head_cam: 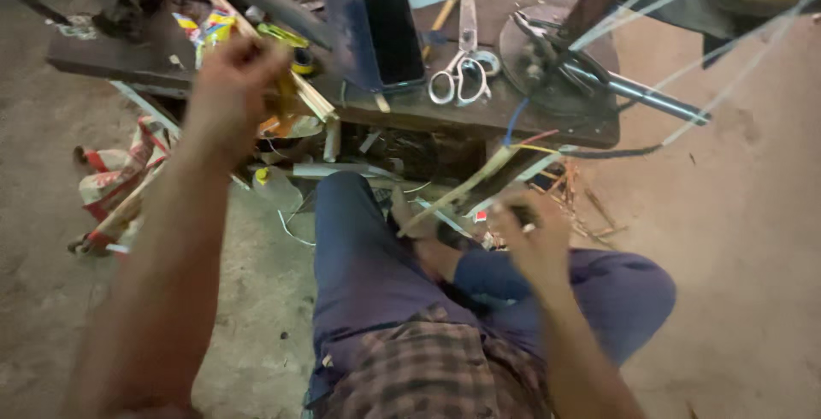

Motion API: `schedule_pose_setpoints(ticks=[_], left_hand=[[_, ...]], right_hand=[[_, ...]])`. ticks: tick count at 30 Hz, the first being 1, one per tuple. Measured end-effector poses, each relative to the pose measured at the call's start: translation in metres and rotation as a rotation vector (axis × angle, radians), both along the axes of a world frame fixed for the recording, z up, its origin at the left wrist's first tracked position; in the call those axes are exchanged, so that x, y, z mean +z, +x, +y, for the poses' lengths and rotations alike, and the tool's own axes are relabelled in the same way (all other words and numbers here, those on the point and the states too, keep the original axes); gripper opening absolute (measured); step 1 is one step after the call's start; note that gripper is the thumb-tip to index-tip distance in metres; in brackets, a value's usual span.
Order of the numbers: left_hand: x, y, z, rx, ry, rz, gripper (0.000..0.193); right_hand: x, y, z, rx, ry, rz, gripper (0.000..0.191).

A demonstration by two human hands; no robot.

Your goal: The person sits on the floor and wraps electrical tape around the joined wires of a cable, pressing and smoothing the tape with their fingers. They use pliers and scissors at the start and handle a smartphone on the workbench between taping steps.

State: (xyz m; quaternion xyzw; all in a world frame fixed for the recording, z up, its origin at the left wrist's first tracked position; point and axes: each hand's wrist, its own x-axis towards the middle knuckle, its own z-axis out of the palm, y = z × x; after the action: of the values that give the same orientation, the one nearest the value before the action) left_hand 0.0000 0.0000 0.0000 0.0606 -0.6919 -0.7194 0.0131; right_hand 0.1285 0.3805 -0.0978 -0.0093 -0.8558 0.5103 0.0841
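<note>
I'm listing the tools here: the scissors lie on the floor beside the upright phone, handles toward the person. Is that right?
Not quite. The head view shows the scissors lying on the dark workbench, not the floor, beside the upright phone, handles toward the person.

Floor (753, 239): bare packed earth or rough concrete, tan at the right of the frame, greyer at the left. Workbench (479, 120): low, dark, worn wood, ran across the upper centre, cluttered. Bundle of red-patterned cloth (115, 184): lay on the ground at the left. Light: soft, even, warm at the right. No walls or windows were visible.
</note>
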Motion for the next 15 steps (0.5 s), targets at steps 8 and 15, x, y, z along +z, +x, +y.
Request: schedule_pose_setpoints(ticks=[8,15], left_hand=[[-0.053,0.089,0.079,-0.286,0.142,0.097,0.016],[-0.062,0.115,0.107,-0.333,0.2,0.221,0.02]], right_hand=[[0.063,0.009,-0.056,0.376,-0.185,0.143,0.024],[0.07,0.009,-0.08,0.39,-0.618,-0.004,0.028]])
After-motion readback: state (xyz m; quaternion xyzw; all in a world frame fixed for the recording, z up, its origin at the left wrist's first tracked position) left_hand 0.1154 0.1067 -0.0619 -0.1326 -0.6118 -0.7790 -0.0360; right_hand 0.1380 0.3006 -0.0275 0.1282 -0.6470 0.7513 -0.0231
